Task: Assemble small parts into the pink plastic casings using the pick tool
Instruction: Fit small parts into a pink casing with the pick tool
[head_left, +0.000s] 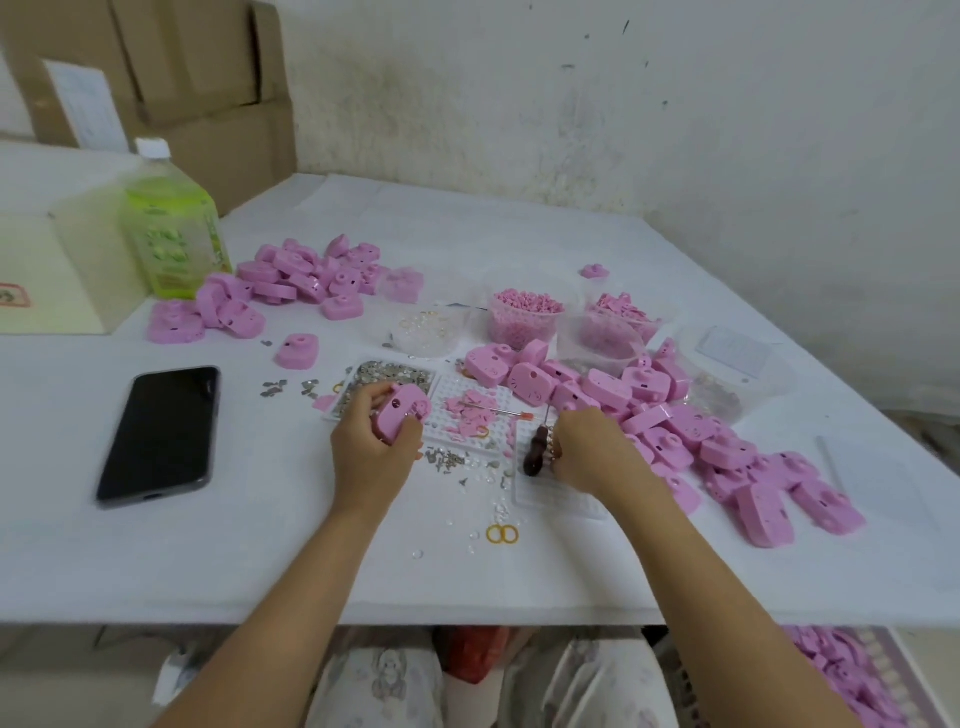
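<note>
On the table (519, 577) the phone (158, 434) lies at the left; behind it stands the bottle (174, 228), a heap of casings (291, 283) to its right; a second heap (727, 452) spreads along the right side; tubs of small parts (524, 317) sit behind the middle, trays (467, 410) before them; the left hand (371, 447) holds a casing (402, 410) over the left tray (389, 370), the right hand (587, 452) the pick tool (537, 452) over the near tray (550, 496); two rings (501, 534) lie nearer the front edge.

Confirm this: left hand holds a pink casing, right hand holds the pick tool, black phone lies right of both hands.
Wrong on the phone: the head view shows the black phone left of both hands. The left hand does hold a pink casing and the right hand the pick tool.
</note>
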